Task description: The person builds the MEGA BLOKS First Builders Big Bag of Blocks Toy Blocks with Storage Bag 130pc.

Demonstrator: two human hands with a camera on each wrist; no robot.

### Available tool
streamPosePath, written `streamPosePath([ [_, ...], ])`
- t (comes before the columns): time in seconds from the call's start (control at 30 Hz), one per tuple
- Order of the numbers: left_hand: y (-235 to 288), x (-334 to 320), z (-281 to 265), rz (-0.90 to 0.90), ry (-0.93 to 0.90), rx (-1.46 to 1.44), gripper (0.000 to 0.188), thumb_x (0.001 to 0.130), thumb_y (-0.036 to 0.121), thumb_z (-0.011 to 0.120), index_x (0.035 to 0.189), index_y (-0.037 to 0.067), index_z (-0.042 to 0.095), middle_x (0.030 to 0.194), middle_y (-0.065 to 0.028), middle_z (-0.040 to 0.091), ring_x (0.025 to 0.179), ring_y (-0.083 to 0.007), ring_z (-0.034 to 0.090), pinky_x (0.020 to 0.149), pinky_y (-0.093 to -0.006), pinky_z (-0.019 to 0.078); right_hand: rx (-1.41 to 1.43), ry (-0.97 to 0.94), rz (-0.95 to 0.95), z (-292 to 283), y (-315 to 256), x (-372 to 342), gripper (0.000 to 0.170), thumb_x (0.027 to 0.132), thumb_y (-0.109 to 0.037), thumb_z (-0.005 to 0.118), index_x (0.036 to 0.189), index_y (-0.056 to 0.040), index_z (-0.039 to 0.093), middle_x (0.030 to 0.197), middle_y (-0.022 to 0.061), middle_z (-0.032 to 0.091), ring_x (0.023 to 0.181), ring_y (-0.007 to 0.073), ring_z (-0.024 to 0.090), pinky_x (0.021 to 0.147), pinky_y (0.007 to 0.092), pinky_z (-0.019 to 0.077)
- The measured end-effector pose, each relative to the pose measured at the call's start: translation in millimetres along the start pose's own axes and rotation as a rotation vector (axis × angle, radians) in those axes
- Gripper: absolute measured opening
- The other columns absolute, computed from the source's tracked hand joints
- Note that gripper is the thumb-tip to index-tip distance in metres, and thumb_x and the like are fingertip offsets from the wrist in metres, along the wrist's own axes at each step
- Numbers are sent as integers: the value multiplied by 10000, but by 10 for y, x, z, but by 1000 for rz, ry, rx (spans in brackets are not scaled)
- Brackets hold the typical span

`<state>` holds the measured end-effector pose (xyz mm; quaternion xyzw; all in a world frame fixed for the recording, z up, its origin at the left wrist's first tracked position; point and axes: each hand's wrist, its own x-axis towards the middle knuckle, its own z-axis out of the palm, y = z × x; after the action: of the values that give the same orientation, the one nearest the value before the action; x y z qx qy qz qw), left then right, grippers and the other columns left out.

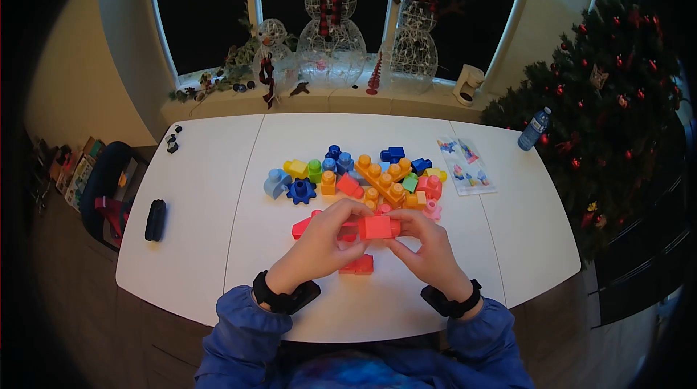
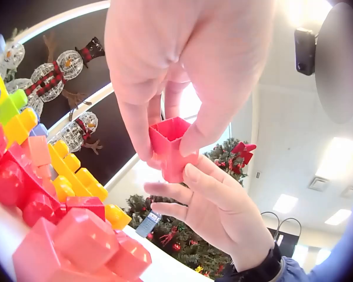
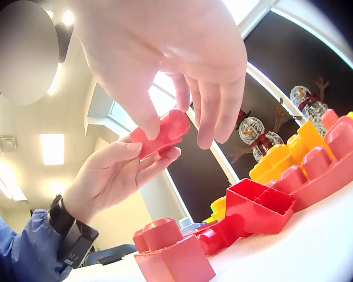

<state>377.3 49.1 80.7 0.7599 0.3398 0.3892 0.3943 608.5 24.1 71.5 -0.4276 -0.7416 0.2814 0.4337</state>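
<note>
Both hands hold a red toy building block (image 1: 377,227) above the front middle of the table. My left hand (image 1: 324,236) pinches it between thumb and fingers, and the left wrist view shows the hollow underside of the block (image 2: 175,147). From the other end, my right hand (image 1: 430,249) grips it with thumb and fingertips; its rounded stud (image 3: 176,122) shows in the right wrist view. Just below the hands sits another red block (image 1: 356,265) on the table. Partly hidden behind the left hand lies a red piece (image 1: 300,228); a hollow red block (image 3: 260,205) lies tipped over nearby.
Beyond the hands spreads a pile of colored blocks, with a long orange piece (image 1: 381,180) and a blue gear-shaped one (image 1: 301,191). A picture sheet (image 1: 467,165) and water bottle (image 1: 535,129) are at right. A black case (image 1: 155,220) lies at left on the white table (image 1: 189,258).
</note>
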Motion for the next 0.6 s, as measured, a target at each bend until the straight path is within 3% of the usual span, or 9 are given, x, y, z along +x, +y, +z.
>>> streamPosePath([
  [0.17, -22, -118, 7, 38, -6, 97, 531, 845, 147, 862, 1291, 21, 602, 1261, -125, 654, 1147, -268, 685, 987, -398, 577, -17, -71, 4, -161, -92, -6, 349, 891, -21, 799, 1210, 9, 661, 1152, 144, 698, 1001, 238, 755, 856, 331, 621],
  [0.27, -19, -185, -49, 116, -64, 408, 525, 833, 242, 878, 1252, 37, 639, 1217, -136, 682, 1066, -304, 699, 925, -391, 573, -153, -85, -30, -301, -74, -24, 354, 873, -24, 815, 1201, 6, 685, 1125, 131, 697, 953, 241, 743, 836, 331, 612],
  [0.37, -127, -278, 2, 22, -188, 467, 451, 838, 275, 864, 1176, 45, 674, 1124, -146, 705, 978, -325, 700, 850, -379, 572, -306, -188, -25, -333, -60, -66, 344, 871, -77, 822, 1184, -4, 699, 1081, 132, 688, 905, 254, 722, 788, 350, 589],
  [0.6, -246, -308, 131, -30, -233, 441, 323, 839, 211, 831, 1058, 33, 674, 971, -172, 690, 873, -364, 682, 774, -418, 560, -327, -389, 15, -102, 50, -150, 290, 856, -114, 815, 1103, -12, 701, 1011, 137, 677, 894, 301, 698, 786, 371, 569],
])
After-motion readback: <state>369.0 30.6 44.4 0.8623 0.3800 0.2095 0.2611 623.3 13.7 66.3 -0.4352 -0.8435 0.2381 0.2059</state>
